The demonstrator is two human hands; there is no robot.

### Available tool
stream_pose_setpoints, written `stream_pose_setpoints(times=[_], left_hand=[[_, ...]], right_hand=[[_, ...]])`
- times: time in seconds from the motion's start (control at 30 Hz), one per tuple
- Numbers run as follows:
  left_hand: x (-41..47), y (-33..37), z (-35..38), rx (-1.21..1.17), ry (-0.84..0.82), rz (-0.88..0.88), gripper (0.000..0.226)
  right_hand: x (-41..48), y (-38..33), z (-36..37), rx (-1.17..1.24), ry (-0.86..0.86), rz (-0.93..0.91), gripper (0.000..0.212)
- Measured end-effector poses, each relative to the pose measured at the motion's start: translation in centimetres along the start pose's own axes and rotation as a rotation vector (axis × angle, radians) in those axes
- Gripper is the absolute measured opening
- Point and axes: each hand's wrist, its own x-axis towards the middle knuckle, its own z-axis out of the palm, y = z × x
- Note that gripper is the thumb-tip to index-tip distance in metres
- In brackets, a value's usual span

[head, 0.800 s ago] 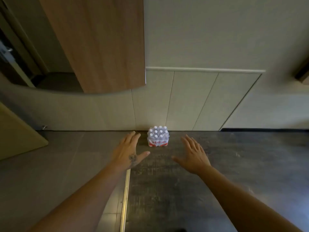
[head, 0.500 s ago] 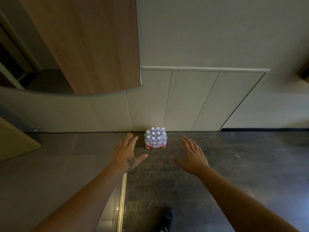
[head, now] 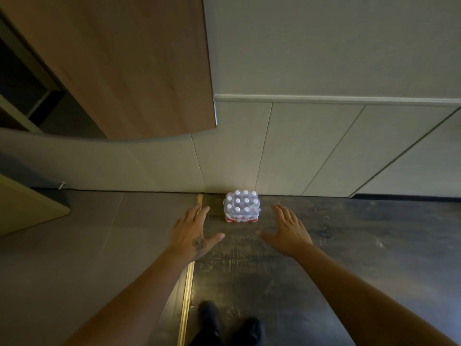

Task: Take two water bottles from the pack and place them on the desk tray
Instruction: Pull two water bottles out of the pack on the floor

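Both palms spread wide, my left hand and right hand flank the pack, empty, ready to reach in.

The shrink-wrapped pack of white-capped clear plastic water bottles stands on the dark floor, seemingly touching the pale panelled wall behind it. Your left hand hovers left of the pack, your right hand right of it. The brass floor strip runs left of the pack.

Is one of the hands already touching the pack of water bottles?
No, the left hand and right hand are open on either side of the pack, apart from it.
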Motion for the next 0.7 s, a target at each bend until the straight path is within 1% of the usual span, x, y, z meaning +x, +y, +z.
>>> stream_pose_setpoints(times=[0.1,0.27,0.43,0.57,0.7], left_hand=[[4.3,-1.2,0.4,-0.006,-0.022,-0.010,0.105],[12.2,-3.3,1.9,0.009,-0.076,0.030,0.105],[20.0,-4.7,4.3,0.003,-0.129,0.064,0.100],[25.0,-4.8,7.1,-0.048,-0.197,0.053,0.096],[30.3,-5.9,13.4,-0.127,-0.218,0.070,0.091]], right_hand=[[3.4,0.4,0.2,0.010,-0.024,0.008,0.104],[9.2,1.3,0.8,0.049,-0.058,0.149,0.105],[15.4,2.3,1.9,0.108,-0.097,0.255,0.101],[19.7,4.0,4.0,0.175,-0.172,0.269,0.099],[25.7,8.0,9.0,0.165,-0.203,0.223,0.096]])
